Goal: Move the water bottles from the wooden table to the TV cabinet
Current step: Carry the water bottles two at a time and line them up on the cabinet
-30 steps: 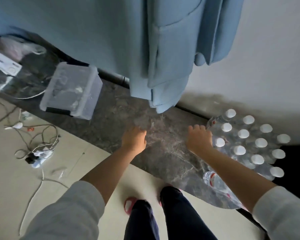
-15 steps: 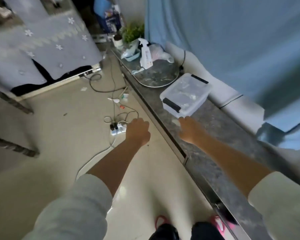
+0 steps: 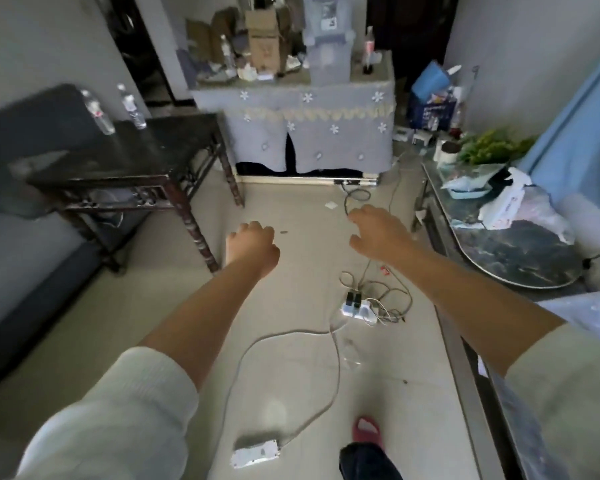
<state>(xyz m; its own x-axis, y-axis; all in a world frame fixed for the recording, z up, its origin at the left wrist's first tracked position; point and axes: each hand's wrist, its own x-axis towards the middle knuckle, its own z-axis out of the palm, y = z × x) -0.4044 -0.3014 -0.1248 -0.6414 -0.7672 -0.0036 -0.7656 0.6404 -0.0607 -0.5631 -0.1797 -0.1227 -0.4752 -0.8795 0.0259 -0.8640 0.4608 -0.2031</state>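
Two water bottles stand on the dark wooden tabletop [image 3: 142, 150] at the far left of the room, both upright near its back left corner: one bottle [image 3: 97, 112] at the left and the second bottle [image 3: 131, 106] just beside it to the right, apart from each other. Both are clear with white caps and a red-marked label.

Both hands hang in the air above the floor, well apart from the bottles. The left hand [image 3: 253, 242] has its fingers curled in loosely and grips nothing. The right hand [image 3: 378, 233] is relaxed, fingers slightly bent and spread, also holding nothing. Both sleeves are pushed up to the elbows.

The marble-topped TV cabinet [image 3: 513, 251] runs along the right side. On its far end sit one green plant [image 3: 492, 148], one light blue dish [image 3: 468, 188], one tissue pack [image 3: 506, 206] and one crumpled plastic bag [image 3: 544, 213].

On the floor between the hands and the wooden table lie two white power strips: one power strip [image 3: 357, 308] with a tangle of thin cables near the cabinet, and a second strip [image 3: 255, 453] close to the person's feet, its white cord [image 3: 291, 336] looping across the walking path. One pink slipper [image 3: 366, 431] shows at the bottom edge.

At the back stands one cloth-covered table [image 3: 309, 133] piled with cardboard boxes [image 3: 262, 39] and one grey plastic container [image 3: 328, 43].
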